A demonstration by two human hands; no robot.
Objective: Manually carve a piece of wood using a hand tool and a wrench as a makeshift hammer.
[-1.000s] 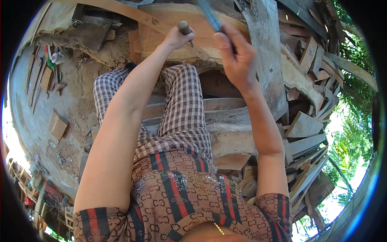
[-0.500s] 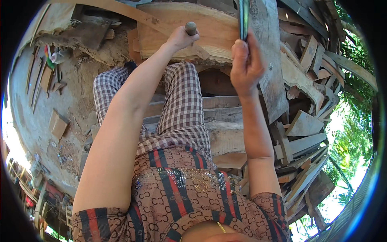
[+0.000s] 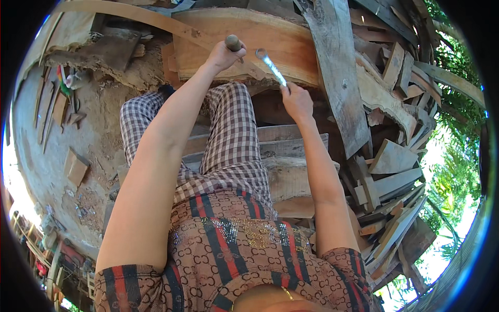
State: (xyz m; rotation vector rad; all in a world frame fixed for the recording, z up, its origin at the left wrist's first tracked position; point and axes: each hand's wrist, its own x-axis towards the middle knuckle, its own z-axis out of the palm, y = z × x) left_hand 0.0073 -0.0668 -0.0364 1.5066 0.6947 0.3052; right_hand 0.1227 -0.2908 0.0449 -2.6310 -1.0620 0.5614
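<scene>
My left hand (image 3: 223, 56) grips the round wooden handle (image 3: 233, 42) of an upright tool, whose narrow shaft points down at the pale, wide wooden slab (image 3: 280, 36) in front of my knees. My right hand (image 3: 296, 99) is closed round a shiny metal bar (image 3: 273, 66) with a round end, held to the right of the wooden handle, apart from it. My legs in checked trousers (image 3: 228, 125) are bent below the slab. Where the tool's tip meets the wood is mostly hidden.
A weathered grey plank (image 3: 340, 83) lies right of the slab, beside piles of offcuts (image 3: 390, 156). At left, sticks (image 3: 47, 109) and a small block (image 3: 76, 166) lie on the concrete floor (image 3: 99, 203). Green foliage (image 3: 457, 140) shows at the right rim.
My right hand and the metal bar have come down from a raised position; the bar's round end is now beside the wooden handle. My left hand has shifted slightly.
</scene>
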